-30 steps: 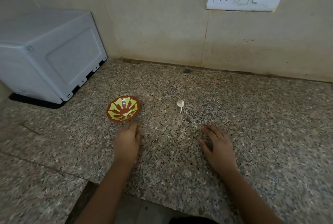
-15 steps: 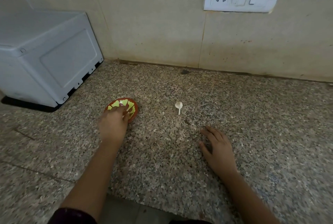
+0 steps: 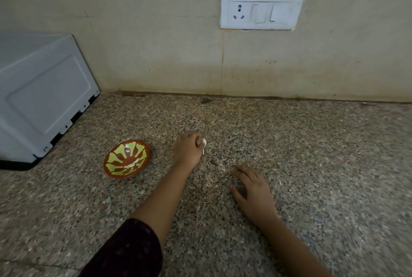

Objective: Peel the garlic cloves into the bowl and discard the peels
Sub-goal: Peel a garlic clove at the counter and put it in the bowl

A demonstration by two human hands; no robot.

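At frame centre your left hand (image 3: 188, 149) seems to pinch the garlic clove (image 3: 204, 142), right of the bowl (image 3: 127, 158). It's likely light and papery, so grip its plump body. Your right hand (image 3: 254, 189) lies flat, empty.

The person wears a dark sleeve (image 3: 127, 252) on the left arm. It is a deep maroon that goes near-black in the dim light, with a faint scatter of paler specks in the cloth. Its hem runs as a soft curved edge across the arm at near left, and the cloth sits loose rather than tight. Beyond the hem the left forearm (image 3: 162, 196) is bare up to the left hand (image 3: 187, 151). The right forearm (image 3: 296, 243) is bare from the near edge of view to the right hand (image 3: 254, 192) — both hands are bare too.
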